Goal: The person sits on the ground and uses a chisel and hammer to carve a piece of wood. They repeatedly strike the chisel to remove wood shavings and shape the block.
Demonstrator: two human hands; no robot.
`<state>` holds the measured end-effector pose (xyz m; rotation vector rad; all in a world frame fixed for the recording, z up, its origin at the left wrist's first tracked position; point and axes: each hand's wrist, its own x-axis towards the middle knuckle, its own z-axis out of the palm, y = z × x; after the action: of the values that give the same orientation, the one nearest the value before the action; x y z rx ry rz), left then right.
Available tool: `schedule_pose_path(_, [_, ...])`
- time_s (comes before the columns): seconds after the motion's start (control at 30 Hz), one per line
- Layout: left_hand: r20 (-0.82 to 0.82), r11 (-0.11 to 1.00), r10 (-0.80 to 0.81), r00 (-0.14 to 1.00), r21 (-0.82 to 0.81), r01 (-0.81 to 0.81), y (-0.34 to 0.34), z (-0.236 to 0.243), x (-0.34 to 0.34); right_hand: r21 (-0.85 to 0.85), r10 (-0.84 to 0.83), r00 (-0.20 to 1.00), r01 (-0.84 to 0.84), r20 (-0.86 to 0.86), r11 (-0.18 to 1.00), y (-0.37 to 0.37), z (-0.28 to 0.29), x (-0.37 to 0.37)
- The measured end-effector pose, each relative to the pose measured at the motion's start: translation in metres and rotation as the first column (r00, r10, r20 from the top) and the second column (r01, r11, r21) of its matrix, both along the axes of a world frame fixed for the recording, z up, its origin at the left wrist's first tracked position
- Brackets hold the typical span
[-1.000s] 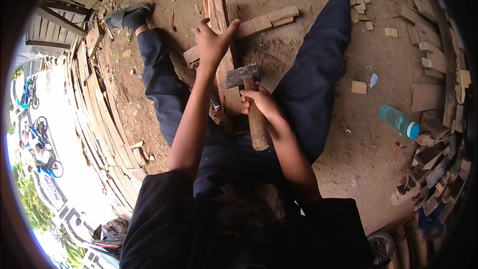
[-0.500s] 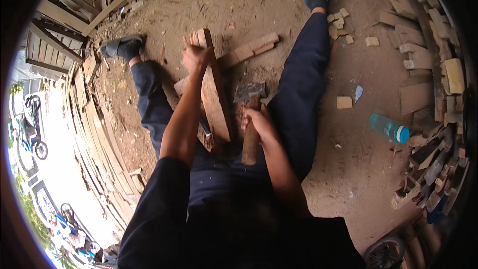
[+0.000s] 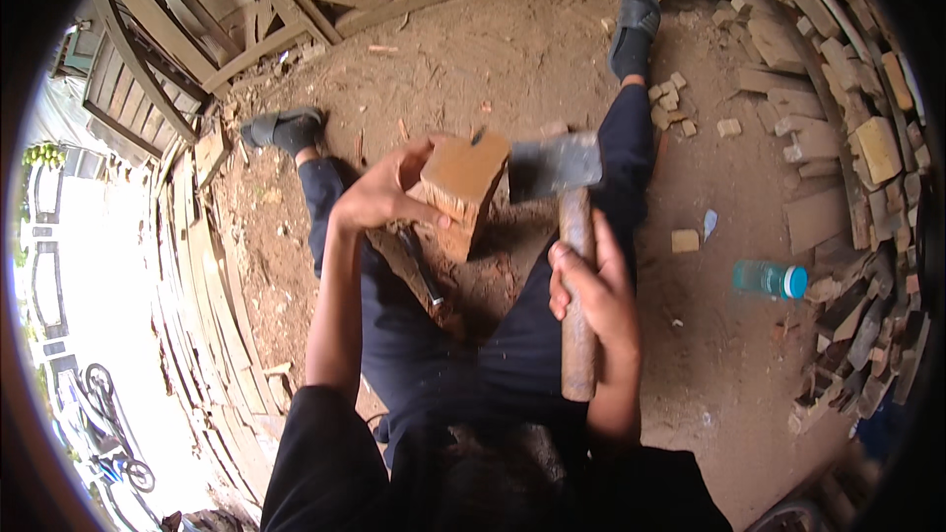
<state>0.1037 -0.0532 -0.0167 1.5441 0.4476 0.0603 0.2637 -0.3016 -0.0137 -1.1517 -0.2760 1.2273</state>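
Wood block (image 3: pixel 461 187) stands tilted between the knees, left hand (image 3: pixel 379 199) clamped on it; right hand (image 3: pixel 591 288) grips the hammer (image 3: pixel 572 246) beside it.

Worn on the head, aimed steeply down over the lap and spread legs onto the dirt floor (image 3: pixel 473 59); close above left hand (image 3: pixel 379 199) and right hand (image 3: pixel 591 286), forearms entering from the lower edge; fisheye, bending stacked planks (image 3: pixel 212 305) along the left rim; single view only
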Motion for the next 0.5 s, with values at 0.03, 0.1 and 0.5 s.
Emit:
schedule_pose_path(0.03, [0.025,0.999,0.018,1.000,-0.049,-0.017,-0.002,0.001,-0.003,0.028,-0.018,0.993,0.015,0.117,1.000,-0.003,0.011,-0.001])
schedule_pose_path(0.1, [0.032,0.987,0.116,0.993,-0.114,-0.112,-0.009,0.002,-0.013,0.052,-0.023,0.951,0.008,0.307,0.999,0.000,0.036,-0.004])
schedule_pose_path(0.5, [0.457,0.463,0.667,0.589,0.365,-0.808,-0.080,-0.024,-0.020,-0.019,0.109,0.783,-0.124,0.612,0.992,0.007,0.085,-0.037])
